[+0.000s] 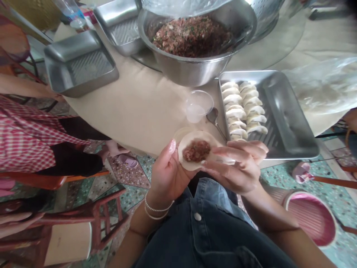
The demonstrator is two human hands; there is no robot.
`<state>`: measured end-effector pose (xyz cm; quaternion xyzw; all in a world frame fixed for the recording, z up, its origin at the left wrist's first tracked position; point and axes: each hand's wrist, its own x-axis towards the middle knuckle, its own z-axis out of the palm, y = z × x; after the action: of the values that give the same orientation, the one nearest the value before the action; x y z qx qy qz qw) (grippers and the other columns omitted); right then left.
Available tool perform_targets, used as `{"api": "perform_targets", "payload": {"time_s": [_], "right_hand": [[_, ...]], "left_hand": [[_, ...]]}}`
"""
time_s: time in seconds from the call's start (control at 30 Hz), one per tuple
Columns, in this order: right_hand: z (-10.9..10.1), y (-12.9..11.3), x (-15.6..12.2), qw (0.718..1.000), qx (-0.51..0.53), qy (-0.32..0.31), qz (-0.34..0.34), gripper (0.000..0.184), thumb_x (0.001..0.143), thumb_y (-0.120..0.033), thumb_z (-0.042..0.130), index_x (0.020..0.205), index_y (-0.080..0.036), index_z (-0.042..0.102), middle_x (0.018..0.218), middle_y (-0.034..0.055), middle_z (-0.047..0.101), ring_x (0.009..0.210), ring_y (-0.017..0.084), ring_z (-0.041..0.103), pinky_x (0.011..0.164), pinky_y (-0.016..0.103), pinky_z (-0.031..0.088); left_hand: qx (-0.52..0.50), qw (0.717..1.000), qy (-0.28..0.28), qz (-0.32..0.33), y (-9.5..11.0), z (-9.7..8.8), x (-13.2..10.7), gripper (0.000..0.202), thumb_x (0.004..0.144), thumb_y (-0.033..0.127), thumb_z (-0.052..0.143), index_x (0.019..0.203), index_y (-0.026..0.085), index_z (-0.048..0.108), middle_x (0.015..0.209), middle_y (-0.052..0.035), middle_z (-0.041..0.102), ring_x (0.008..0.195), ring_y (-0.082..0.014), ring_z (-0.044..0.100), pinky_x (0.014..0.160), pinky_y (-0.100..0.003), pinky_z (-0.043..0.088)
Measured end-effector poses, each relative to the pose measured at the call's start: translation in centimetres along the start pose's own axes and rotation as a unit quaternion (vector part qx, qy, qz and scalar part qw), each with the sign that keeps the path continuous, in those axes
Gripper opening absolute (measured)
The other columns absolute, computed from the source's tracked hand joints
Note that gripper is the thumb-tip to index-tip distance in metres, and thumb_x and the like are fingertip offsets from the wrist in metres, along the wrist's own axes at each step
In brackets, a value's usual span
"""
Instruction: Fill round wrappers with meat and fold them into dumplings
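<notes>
A round dumpling wrapper [184,166] lies flat with a mound of minced meat filling [196,150] in its middle. My left hand [170,175] cups it from below and the left, thumb at its rim. My right hand [240,167] has its bent fingers against the wrapper's right edge, the fingertips touching it. Just beyond the wrapper stand a small clear plastic bowl [199,102] and a metal spoon [212,116], whose handle points toward my right hand. A metal tray [287,108] to the right holds two rows of folded dumplings [235,100].
A large steel bowl [189,70] of meat filling stands at the back, partly under plastic. Two metal trays [80,63] are at the left. A plastic bag [326,85] lies right. Another person's checked garment [28,134] shows left; a pink bin [311,219] stands below right.
</notes>
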<state>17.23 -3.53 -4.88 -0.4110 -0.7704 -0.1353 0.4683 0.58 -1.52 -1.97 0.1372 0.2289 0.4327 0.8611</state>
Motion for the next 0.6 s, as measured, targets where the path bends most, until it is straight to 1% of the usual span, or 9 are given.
{"api": "perform_targets", "payload": {"time_s": [0.13, 0.2, 0.27, 0.33, 0.43, 0.5, 0.57, 0.6], "right_hand": [[-0.1, -0.3, 0.6, 1.0, -0.002, 0.002, 0.025, 0.01, 0.082, -0.033, 0.071, 0.092, -0.03, 0.071, 0.097, -0.0019, 0.064, 0.099, 0.016, 0.055, 0.082, 0.035, 0.038], [-0.2, -0.5, 1.0, 0.999, -0.004, 0.0, 0.042, 0.012, 0.081, -0.032, 0.073, 0.093, -0.03, 0.071, 0.097, -0.0014, 0.064, 0.098, 0.017, 0.056, 0.083, 0.035, 0.04], [-0.3, -0.7, 1.5, 0.998, -0.002, 0.003, 0.063, 0.013, 0.08, -0.03, 0.073, 0.092, -0.029, 0.07, 0.097, -0.0006, 0.064, 0.096, 0.018, 0.056, 0.083, 0.036, 0.041], [-0.1, -0.9, 1.8, 0.997, 0.004, 0.01, 0.079, 0.012, 0.08, -0.028, 0.073, 0.091, -0.028, 0.069, 0.097, 0.0008, 0.064, 0.096, 0.019, 0.056, 0.083, 0.039, 0.041], [0.1, -1.1, 1.9, 0.996, 0.018, 0.024, 0.085, 0.011, 0.08, -0.027, 0.073, 0.091, -0.027, 0.068, 0.096, 0.0024, 0.063, 0.097, 0.02, 0.057, 0.083, 0.04, 0.041], [0.3, -1.2, 1.8, 0.995, 0.024, 0.024, 0.094, 0.018, 0.08, -0.028, 0.074, 0.096, -0.026, 0.067, 0.097, 0.0036, 0.063, 0.097, 0.021, 0.057, 0.082, 0.04, 0.042], [0.3, -1.1, 1.7, 0.995, 0.02, 0.009, 0.102, 0.024, 0.078, -0.029, 0.075, 0.1, -0.025, 0.067, 0.099, 0.0043, 0.062, 0.099, 0.022, 0.056, 0.084, 0.041, 0.042], [0.4, -1.0, 1.6, 0.995, 0.019, 0.003, 0.1, 0.023, 0.078, -0.03, 0.075, 0.1, -0.027, 0.068, 0.101, 0.0038, 0.062, 0.1, 0.022, 0.055, 0.085, 0.041, 0.041]], "left_hand": [[0.056, 0.998, -0.014, 0.017, -0.7, -0.2, -0.6, 0.047, 0.095, 0.049, 0.04, 0.12, 0.017, 0.064, 0.122, -0.0094, 0.068, 0.124, -0.0278, 0.057, 0.106, -0.044, 0.045], [0.101, 0.994, -0.016, 0.043, -1.1, -0.3, -0.9, 0.046, 0.096, 0.048, 0.04, 0.122, 0.02, 0.064, 0.124, -0.0081, 0.067, 0.123, -0.0252, 0.058, 0.103, -0.038, 0.048], [0.139, 0.987, -0.023, 0.071, -1.3, -0.3, -1.2, 0.043, 0.097, 0.046, 0.04, 0.119, 0.02, 0.067, 0.126, -0.0065, 0.067, 0.122, -0.0231, 0.059, 0.1, -0.033, 0.051], [0.16, 0.982, -0.038, 0.09, -1.4, -0.4, -1.3, 0.041, 0.096, 0.046, 0.043, 0.115, 0.02, 0.07, 0.126, -0.0052, 0.067, 0.122, -0.0224, 0.059, 0.099, -0.03, 0.051], [0.168, 0.98, -0.057, 0.093, -1.4, -0.6, -1.3, 0.04, 0.096, 0.046, 0.045, 0.113, 0.021, 0.071, 0.124, -0.0041, 0.068, 0.121, -0.0209, 0.059, 0.1, -0.028, 0.05], [0.164, 0.98, -0.067, 0.089, -1.4, -0.8, -1.3, 0.038, 0.096, 0.045, 0.045, 0.112, 0.023, 0.072, 0.122, -0.0029, 0.069, 0.119, -0.0186, 0.06, 0.099, -0.025, 0.05], [0.16, 0.981, -0.067, 0.081, -1.3, -0.9, -1.2, 0.038, 0.096, 0.045, 0.045, 0.11, 0.023, 0.072, 0.121, -0.003, 0.07, 0.118, -0.0186, 0.061, 0.098, -0.026, 0.051], [0.158, 0.983, -0.06, 0.075, -1.2, -1.0, -1.2, 0.038, 0.095, 0.046, 0.046, 0.11, 0.023, 0.072, 0.122, -0.0036, 0.069, 0.119, -0.0198, 0.061, 0.098, -0.027, 0.051]]}}
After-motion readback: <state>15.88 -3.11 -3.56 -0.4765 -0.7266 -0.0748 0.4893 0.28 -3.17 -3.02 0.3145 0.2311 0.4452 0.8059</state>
